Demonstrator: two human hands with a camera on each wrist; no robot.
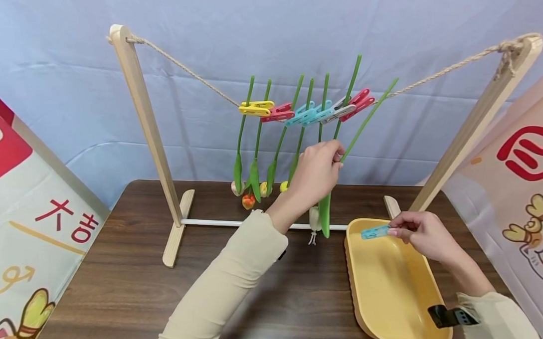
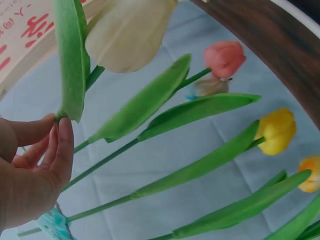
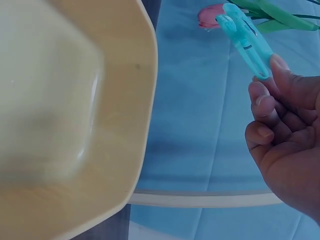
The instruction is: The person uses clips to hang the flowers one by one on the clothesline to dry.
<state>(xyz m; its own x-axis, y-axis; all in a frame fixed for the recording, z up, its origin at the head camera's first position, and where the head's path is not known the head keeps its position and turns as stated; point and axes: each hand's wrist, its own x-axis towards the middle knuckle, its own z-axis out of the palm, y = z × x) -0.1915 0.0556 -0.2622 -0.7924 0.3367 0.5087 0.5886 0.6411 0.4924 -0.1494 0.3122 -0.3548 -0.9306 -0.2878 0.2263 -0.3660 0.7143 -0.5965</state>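
My left hand [image 1: 317,168] pinches a white artificial tulip [image 2: 127,37] where its leaf meets the stem. The bloom hangs down, and the bare stem [image 1: 367,115] slants up to the right, past the rope [image 1: 452,69]. In my right hand [image 1: 424,234], thumb and fingers pinch a light blue clothespin [image 1: 374,232] above the basin's far end. Several other tulips hang head down from the rope, held by yellow [image 1: 255,108], pink-red [image 1: 278,112], blue [image 1: 318,114] and grey [image 1: 341,113] clothespins. In the left wrist view a pink tulip [image 2: 225,59] and a yellow tulip [image 2: 277,131] show.
A yellow basin [image 1: 395,293] stands on the brown table [image 1: 128,284] at the right. Wooden posts [image 1: 143,120] on both sides carry the rope, joined low down by a white bar [image 1: 215,223]. A pale blue cloth [image 1: 214,18] hangs behind.
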